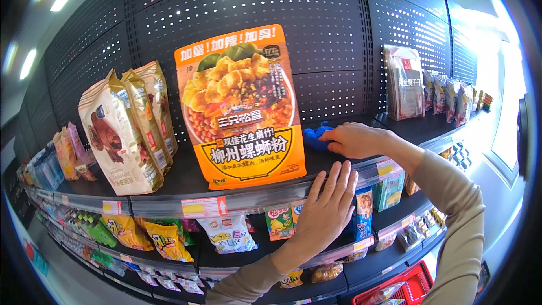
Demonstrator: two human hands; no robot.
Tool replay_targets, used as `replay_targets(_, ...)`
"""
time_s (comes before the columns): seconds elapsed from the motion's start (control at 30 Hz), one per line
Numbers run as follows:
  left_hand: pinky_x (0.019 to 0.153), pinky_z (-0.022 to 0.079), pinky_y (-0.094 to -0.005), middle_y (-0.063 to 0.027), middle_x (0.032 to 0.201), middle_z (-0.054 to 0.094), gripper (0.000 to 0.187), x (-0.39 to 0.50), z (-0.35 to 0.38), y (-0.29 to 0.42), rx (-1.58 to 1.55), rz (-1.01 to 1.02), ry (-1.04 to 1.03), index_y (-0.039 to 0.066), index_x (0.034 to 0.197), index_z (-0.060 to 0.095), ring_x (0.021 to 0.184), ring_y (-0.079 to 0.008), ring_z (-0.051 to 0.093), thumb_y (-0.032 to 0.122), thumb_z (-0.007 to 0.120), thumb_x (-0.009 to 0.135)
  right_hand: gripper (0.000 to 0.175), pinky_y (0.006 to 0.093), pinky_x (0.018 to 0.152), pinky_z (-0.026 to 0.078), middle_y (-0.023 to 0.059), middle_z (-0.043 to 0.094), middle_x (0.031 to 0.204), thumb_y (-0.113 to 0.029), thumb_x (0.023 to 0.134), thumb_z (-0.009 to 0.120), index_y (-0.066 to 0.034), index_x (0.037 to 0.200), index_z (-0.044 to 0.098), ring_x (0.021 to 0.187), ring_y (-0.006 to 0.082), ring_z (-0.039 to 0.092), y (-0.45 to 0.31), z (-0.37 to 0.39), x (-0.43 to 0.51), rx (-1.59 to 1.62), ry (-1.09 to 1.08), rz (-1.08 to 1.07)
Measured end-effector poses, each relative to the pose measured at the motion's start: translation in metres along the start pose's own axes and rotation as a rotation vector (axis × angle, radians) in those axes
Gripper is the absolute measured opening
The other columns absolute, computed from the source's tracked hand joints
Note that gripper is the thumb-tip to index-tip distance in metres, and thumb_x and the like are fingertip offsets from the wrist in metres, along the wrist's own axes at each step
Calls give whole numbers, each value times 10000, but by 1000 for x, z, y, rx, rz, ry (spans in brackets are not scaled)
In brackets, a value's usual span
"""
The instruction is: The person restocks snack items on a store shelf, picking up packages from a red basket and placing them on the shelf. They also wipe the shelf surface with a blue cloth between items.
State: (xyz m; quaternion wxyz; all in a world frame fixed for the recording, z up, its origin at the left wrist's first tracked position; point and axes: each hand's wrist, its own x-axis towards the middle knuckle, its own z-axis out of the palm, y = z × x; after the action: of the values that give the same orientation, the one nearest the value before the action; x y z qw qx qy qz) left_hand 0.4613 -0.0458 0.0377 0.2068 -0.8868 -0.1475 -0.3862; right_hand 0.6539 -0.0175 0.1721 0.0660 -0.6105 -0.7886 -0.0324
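My right hand [360,140] is closed on a bunched blue cloth [316,136] that lies on the black top shelf [355,129]. Just to the left, a large orange noodle pouch [241,110] stands upright near the shelf's front edge. My left hand [332,199] rests flat against that edge, palm towards it and fingers extended, below the cloth and holding nothing.
Croissant bags [114,135] stand left of the pouch; dark packets [404,84] stand to the right. A perforated back panel [254,4] rises behind. Lower shelves hold snack bags [228,233] and boxes [279,223]. A red basket [417,284] with packets is at lower right.
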Motion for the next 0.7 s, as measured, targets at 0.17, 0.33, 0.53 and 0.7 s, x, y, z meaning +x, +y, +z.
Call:
replay_targets(0.17,1263,243,-509,-178,1676,385,771,-1,2,-1,11,-9,-18,37,1566,473,1567,-322,338,385,737,930,351,487,1000,530,212,746,1186,-229,1044,595,-65,1341,687,1119,388,702,20,-17,-60,0,-24,92)
replay_targets(0.33,1263,226,-516,-180,1651,429,784,-2,2,0,-3,-19,-10,37,1550,498,1560,-327,356,380,775,901,302,500,935,559,220,763,1084,-220,987,621,-35,1198,735,1032,407,728,58,-27,-73,-106,-47,258)
replay_targets(0.53,1262,246,-509,-177,1628,462,751,0,4,1,30,-17,-1,53,1514,537,1549,-325,376,373,798,887,297,465,915,589,214,769,1119,-242,931,668,-28,1098,789,1073,374,744,97,-10,-13,-342,-57,421)
replay_targets(0.7,1250,271,-521,-182,1630,462,776,-1,7,0,62,4,-14,66,1517,539,1541,-327,388,418,809,881,327,473,868,596,195,781,1015,-312,927,714,-24,1061,790,992,384,756,129,-4,24,-366,69,423)
